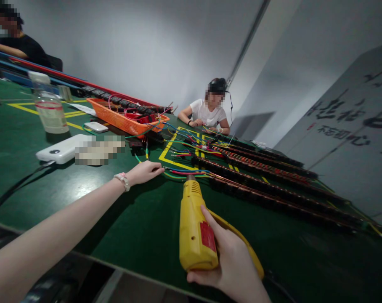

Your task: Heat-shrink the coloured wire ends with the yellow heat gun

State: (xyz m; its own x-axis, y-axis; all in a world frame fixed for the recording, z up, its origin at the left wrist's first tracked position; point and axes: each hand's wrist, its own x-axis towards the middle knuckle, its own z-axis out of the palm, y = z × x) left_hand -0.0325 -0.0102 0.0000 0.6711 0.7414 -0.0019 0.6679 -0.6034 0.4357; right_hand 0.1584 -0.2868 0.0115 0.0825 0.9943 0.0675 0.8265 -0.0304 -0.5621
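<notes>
Right hand point(230, 254) wrapped round the yellow heat gun point(194, 223), held over the green table point(137, 240); nozzle point(190, 178) at the gun's 12, right by the coloured wires point(184, 171), contact can't tell. Left hand point(144, 172) between 10 and 11, fingertips pinched narrow on the wire ends. Wires run toward 3 into the black strips point(260, 194). Orange basket point(115, 119) at 11, white device point(60, 150) at 10, co-worker point(206, 112) at 12, across the table.
</notes>
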